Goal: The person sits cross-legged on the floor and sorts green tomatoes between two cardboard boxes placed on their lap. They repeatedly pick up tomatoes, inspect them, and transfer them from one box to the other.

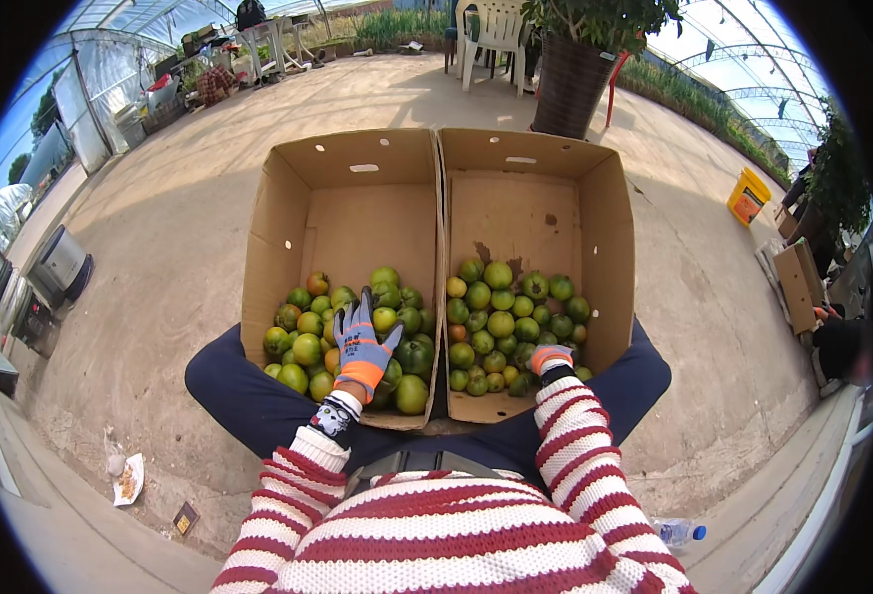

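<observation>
Two open cardboard boxes stand side by side between my legs, the left box (280, 200) and the right box (607, 223). Green tomatoes (307, 349), a few turning orange, lie in the near part of the left one. My left hand (362, 343), in a grey and orange work glove, rests palm down on them with its fingers spread. More green tomatoes (501, 324) fill the near part of the right box. Over their near right side is my right hand (551, 359), also gloved; its fingers are mostly hidden, and whether it holds a tomato does not show.
A large potted plant (574, 82) and a white plastic chair (494, 37) stand beyond the boxes. To the right are a yellow bucket (748, 197), a cardboard box (798, 286) and another person. A plastic bottle (675, 532) lies at the lower right, a paper scrap (129, 480) at the lower left.
</observation>
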A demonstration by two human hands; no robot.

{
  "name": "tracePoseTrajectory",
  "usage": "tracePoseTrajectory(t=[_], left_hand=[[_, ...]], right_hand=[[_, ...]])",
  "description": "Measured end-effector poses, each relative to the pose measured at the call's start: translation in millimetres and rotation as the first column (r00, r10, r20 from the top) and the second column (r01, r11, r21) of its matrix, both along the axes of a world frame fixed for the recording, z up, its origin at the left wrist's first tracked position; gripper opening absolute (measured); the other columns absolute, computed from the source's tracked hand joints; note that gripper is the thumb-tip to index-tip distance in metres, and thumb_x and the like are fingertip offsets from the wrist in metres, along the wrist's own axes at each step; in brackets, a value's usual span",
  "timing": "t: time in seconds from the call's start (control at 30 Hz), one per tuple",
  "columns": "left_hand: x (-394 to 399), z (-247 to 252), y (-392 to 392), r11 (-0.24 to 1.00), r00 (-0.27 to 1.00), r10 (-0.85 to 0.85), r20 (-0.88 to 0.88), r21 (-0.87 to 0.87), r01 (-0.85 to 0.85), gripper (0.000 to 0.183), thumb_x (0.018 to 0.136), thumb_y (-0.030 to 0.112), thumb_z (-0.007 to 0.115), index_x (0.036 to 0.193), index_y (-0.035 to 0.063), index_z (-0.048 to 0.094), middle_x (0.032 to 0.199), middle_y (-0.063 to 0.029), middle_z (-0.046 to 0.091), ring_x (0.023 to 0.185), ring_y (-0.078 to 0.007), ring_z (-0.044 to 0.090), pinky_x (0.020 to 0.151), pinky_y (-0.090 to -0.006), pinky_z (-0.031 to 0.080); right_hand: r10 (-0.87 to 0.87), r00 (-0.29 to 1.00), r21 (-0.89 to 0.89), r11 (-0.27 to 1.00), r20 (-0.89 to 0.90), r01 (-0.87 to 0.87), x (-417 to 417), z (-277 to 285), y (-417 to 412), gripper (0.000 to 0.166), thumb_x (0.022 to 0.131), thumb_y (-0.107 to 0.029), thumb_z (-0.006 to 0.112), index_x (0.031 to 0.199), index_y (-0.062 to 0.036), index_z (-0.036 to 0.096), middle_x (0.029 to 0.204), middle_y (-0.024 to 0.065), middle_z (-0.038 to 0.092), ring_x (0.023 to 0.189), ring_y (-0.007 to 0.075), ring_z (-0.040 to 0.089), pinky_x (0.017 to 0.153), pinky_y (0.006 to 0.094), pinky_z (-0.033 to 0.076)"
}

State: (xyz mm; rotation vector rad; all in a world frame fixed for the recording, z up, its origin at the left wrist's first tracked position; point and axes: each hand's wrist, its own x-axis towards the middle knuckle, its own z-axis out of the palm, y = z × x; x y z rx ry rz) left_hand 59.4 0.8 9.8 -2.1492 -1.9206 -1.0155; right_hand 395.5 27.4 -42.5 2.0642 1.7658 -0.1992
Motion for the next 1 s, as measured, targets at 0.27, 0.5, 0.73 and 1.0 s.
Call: tracePoseTrajectory(t=[0.27,0.5,0.73,1.0], left_hand=[[-8,-19,-1,0.999,0.997,0.005,-0.076,-0.035,-0.008,0.08,0.076,0.047,0.062,0.137,0.0047,0.033,0.133,-0.0163,0.042,0.126,-0.0324,0.036,0.107,-0.0467,0.019],[-7,-20,-2,0.999,0.996,0.002,-0.086,-0.039,-0.005,0.078,0.076,0.046,0.063,0.136,0.0046,0.035,0.131,-0.0165,0.044,0.125,-0.0322,0.037,0.107,-0.0463,0.02],[-7,-21,-1,1.0,0.996,0.002,-0.084,-0.024,-0.004,0.078,0.076,0.045,0.063,0.136,0.0043,0.035,0.131,-0.0166,0.044,0.125,-0.0316,0.037,0.107,-0.0462,0.02],[-4,-16,-3,0.998,0.996,0.01,-0.09,-0.061,-0.016,0.077,0.076,0.045,0.063,0.135,0.0041,0.037,0.131,-0.0167,0.045,0.125,-0.032,0.038,0.107,-0.0457,0.02]], right_hand=[[0.044,0.995,0.05,0.998,0.086,-0.049,-1,-31,-2,0.03,0.083,-0.025,0.05,0.103,-0.0139,0.069,0.107,0.0095,0.066,0.099,0.0294,0.063,0.081,0.0416,0.048],[-0.132,0.974,0.103,0.983,-0.185,0.152,-2,-29,3,0.034,0.084,-0.027,0.049,0.108,-0.0093,0.065,0.112,0.0132,0.063,0.103,0.0308,0.061,0.084,0.0413,0.048],[-0.159,0.929,0.029,0.984,-0.335,0.179,3,-23,8,0.04,0.08,-0.032,0.053,0.109,-0.0072,0.064,0.115,0.0127,0.061,0.107,0.0334,0.057,0.089,0.0409,0.047],[-0.349,0.825,-0.022,0.925,-0.444,0.38,13,-24,18,0.057,0.078,-0.038,0.059,0.123,-0.0043,0.051,0.124,0.0176,0.054,0.113,0.033,0.053,0.092,0.0407,0.045]])
